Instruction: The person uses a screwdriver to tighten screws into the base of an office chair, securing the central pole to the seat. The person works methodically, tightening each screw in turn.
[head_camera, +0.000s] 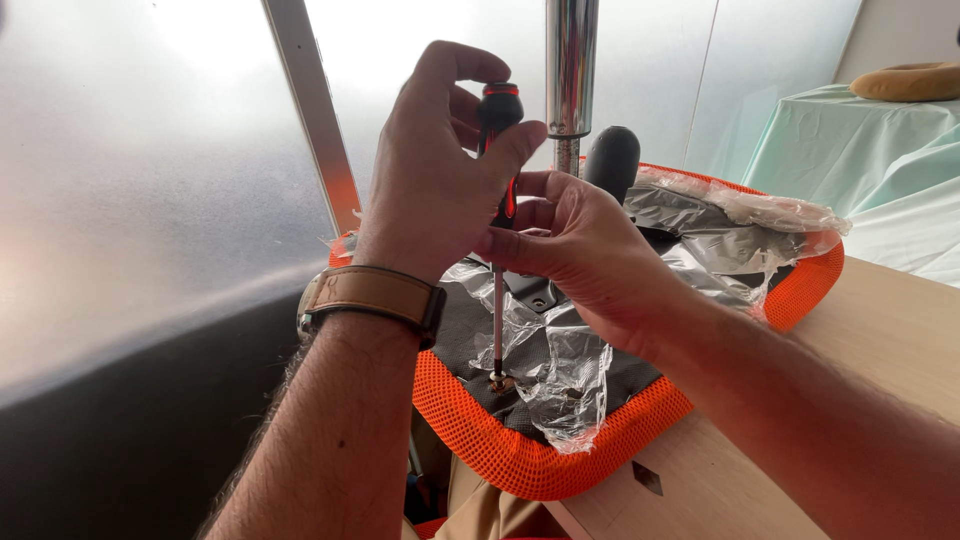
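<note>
Orange mesh edges the upturned chair seat (560, 462), which lies on the pale wooden tabletop (880, 330) with its dark underside facing up and crinkled clear plastic wrap (560, 370) spread loosely over it. A black-and-red screwdriver (499, 160) stands upright above the seat's near left corner, its thin metal shaft running straight down to a screw (499, 381) sitting on the dark underside. The left hand (430, 170), with a brown leather watch strap (370, 292) at the wrist, is clenched around the top of the handle, thumb pressed against its side just below the red-ringed cap. The right hand (580, 250) sits just beside and below it, fingers pinching the lower end of the handle where the shaft begins. Both hands touch each other around the tool, well above the screw. Behind them a chrome column (571, 70) rises from the middle of the seat, with a black knob (612, 160) just to its right. Far right, a pale green cloth (850, 140) covers another surface.
</note>
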